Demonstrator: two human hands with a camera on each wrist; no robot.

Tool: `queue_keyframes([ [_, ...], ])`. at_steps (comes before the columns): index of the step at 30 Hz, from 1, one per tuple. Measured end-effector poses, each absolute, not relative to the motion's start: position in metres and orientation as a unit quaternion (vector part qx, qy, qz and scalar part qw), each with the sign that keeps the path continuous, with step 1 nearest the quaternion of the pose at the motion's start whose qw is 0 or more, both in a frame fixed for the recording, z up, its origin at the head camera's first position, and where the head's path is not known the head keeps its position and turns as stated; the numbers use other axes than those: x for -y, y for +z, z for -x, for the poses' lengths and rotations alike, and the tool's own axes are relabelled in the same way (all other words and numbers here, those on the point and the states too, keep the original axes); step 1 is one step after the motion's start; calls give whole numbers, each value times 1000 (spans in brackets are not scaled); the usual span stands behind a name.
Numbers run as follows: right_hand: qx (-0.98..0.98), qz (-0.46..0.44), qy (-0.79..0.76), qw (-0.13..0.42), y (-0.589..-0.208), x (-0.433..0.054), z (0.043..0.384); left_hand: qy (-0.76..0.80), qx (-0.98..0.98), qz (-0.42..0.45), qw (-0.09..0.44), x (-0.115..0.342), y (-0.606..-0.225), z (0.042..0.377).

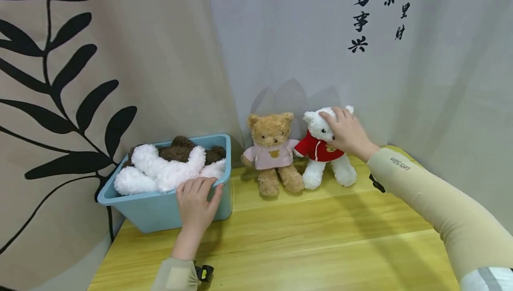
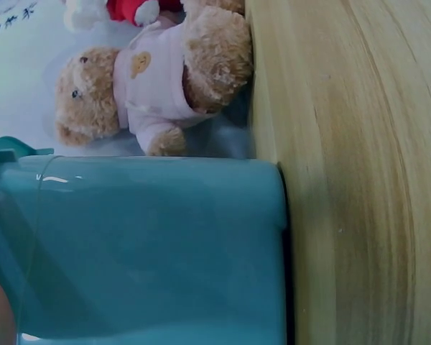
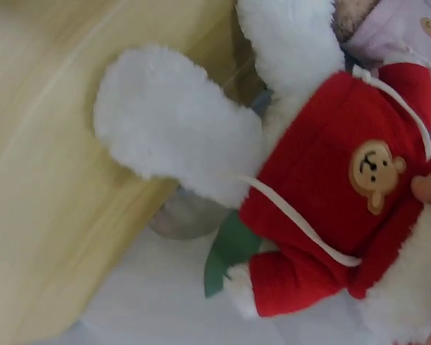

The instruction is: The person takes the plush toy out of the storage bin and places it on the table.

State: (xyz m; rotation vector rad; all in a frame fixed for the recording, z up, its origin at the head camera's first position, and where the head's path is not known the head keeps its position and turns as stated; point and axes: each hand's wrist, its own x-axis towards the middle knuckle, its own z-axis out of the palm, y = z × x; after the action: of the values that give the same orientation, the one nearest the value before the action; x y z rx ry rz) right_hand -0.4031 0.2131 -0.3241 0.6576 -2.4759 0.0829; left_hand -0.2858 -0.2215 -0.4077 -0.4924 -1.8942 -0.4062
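A white teddy bear (image 1: 320, 125) in a red hoodie (image 3: 345, 165) sits against the curtain at the table's back. My right hand (image 1: 348, 131) grips its head from the side, fingers over the top and thumb by the face. To its left leans a brown teddy bear (image 1: 272, 133) in a pink hoodie (image 2: 154, 83). My left hand (image 1: 197, 204) holds the front rim of a blue plastic bin (image 1: 160, 213), fingers over the edge. Inside the bin lie a fluffy white plush toy (image 1: 172, 173) and a dark brown one (image 1: 176, 152), partly hidden underneath.
The wooden table (image 1: 280, 246) runs up to a hanging curtain (image 1: 280, 28) with printed characters and black leaves (image 1: 72, 164). The bin stands at the table's back left, beside the brown bear. A green strip (image 3: 231, 251) shows behind the white bear in the right wrist view.
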Motion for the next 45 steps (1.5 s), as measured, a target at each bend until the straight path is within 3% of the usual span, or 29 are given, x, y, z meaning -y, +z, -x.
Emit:
queue_keyframes([
  [12,939,-220,73,253,-325,-204,415,-167,789,200,557,225,-406,282],
  [19,929,-229,91,277,-315,-203,414,-165,786,201,561,229,-406,283],
  [27,919,-237,112,296,-283,-184,409,-165,788,194,561,233,-406,282],
  [35,906,-291,121,282,-245,-125,409,-154,796,187,554,231,-410,282],
  [45,894,-404,127,147,-237,-12,391,-151,799,204,545,222,-409,285],
])
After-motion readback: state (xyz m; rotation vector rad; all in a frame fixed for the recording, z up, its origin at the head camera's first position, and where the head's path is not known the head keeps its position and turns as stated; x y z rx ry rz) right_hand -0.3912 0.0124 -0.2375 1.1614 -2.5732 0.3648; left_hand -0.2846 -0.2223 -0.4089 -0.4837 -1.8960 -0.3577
